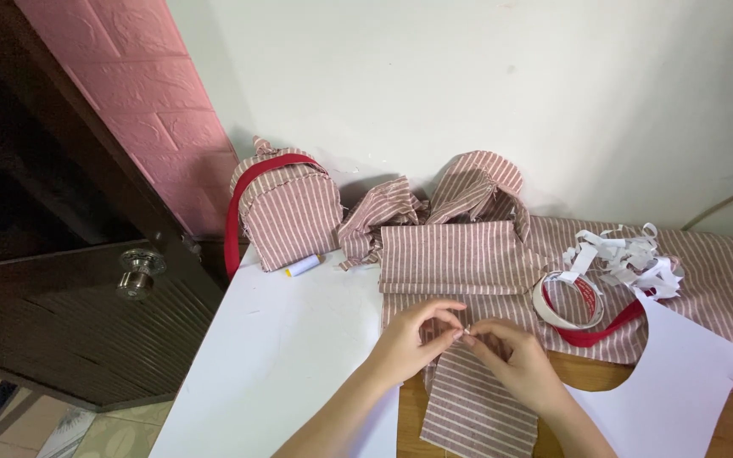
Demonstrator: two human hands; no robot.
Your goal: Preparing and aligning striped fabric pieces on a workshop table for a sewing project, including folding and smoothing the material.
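My left hand (413, 339) and my right hand (515, 360) meet over a strip of pink-and-white striped fabric (468, 399) lying on the table. The fingertips of both hands pinch a tiny pale thing between them, too small to name, right above the fabric. A wider folded piece of the same striped fabric (460, 254) lies just beyond my hands.
A small striped backpack with red trim (286, 208) stands against the wall, a white thread spool (303, 265) beside it. A roll of tape (566, 298), a red strap (591, 335), white paper strips (625, 254) and a white paper pattern (680, 382) lie right. A dark door with knob (139, 270) is left.
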